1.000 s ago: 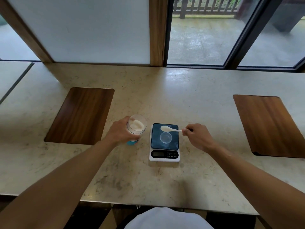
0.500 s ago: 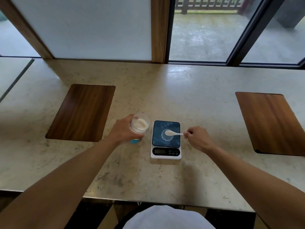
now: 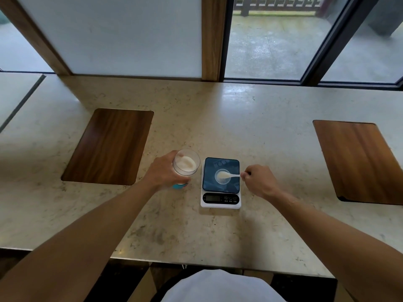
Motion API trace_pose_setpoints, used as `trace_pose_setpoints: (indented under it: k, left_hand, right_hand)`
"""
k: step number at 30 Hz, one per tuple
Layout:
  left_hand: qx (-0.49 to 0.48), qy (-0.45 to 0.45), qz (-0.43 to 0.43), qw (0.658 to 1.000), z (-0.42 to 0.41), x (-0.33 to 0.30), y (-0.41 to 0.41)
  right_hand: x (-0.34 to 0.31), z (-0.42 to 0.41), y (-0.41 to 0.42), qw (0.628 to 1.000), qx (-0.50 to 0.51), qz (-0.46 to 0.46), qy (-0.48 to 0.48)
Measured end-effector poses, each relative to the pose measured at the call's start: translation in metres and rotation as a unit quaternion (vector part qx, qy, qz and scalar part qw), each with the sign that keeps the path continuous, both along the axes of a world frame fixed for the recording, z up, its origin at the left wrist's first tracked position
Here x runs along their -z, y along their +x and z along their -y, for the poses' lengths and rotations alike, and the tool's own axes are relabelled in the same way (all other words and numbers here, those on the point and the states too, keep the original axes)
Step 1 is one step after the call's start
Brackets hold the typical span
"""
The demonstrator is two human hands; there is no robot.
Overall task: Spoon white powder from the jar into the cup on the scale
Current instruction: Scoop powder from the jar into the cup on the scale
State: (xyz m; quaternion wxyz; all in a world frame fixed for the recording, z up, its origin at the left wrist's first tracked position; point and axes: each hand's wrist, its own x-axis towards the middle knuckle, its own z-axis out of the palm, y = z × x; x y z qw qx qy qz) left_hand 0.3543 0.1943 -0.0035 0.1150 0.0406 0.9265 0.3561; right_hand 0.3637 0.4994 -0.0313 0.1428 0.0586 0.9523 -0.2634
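Observation:
A clear jar [image 3: 186, 163] with white powder inside and a blue base stands tilted left of the scale, with my left hand [image 3: 162, 171] wrapped around it. The small scale [image 3: 221, 183] has a dark blue platform and a white front with a display. A small clear cup [image 3: 222, 177] sits in the middle of the platform. My right hand [image 3: 259, 182] pinches the handle of a white spoon [image 3: 229, 175], whose powder-filled bowl is over the cup's mouth.
The stone counter [image 3: 218, 131] carries two inset wooden panels, one at the left [image 3: 109, 147] and one at the right [image 3: 359, 162]. Windows and a wooden post rise behind the counter's far edge. The near edge runs just below my forearms.
My right hand has brought the loaded spoon down from behind the cup to directly over it. The jar in my left hand has stayed about where it was.

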Motion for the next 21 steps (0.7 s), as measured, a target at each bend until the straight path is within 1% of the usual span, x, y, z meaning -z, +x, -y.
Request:
trace_pose_setpoints:
  k: [7, 14, 21]
  left_hand:
    - [0.000, 0.001, -0.005, 1.000, 0.000, -0.002, 0.001]
    - [0.008, -0.011, -0.006, 1.000, -0.003, -0.003, -0.001]
    - [0.013, -0.025, -0.001, 1.000, -0.008, -0.004, -0.003]
  right_hand:
    - [-0.003, 0.003, 0.002, 0.999, -0.025, -0.027, 0.028]
    - [-0.005, 0.002, 0.009, 0.997, -0.043, -0.058, 0.035]
    - [-0.014, -0.002, 0.017, 0.987, -0.097, -0.119, 0.046]
